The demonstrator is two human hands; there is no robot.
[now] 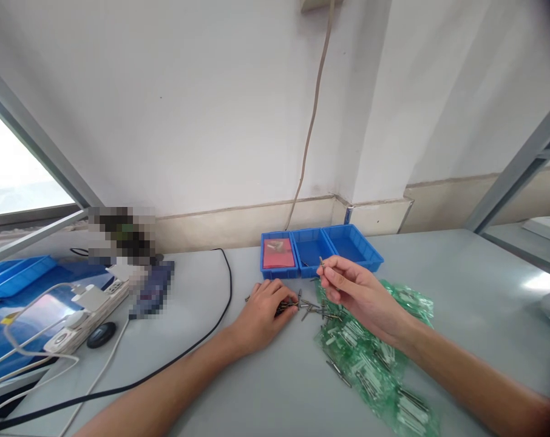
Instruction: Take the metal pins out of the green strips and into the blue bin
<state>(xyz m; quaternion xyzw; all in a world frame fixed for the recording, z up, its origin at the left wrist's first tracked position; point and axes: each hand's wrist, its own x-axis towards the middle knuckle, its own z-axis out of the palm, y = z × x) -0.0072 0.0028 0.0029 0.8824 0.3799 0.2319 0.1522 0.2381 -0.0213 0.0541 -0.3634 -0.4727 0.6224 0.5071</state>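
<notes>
My right hand (348,286) is raised a little above the grey table (266,388), fingers pinched on a small metal pin (321,263) held upright just in front of the middle blue bin (312,250). My left hand (266,312) rests on the table, fingers curled over several dark metal pins (285,306). More loose pins (315,311) lie scattered between the two hands. Under my right wrist spreads a heap of small green plastic bags (370,358) that hold more pins.
Three blue bins stand in a row by the wall; the left bin (278,255) holds a red card, the right bin (353,244) looks bare. A black cable (220,315) curves across the table. At the left lie a white power strip (90,312), white cords and a blue tray (15,273).
</notes>
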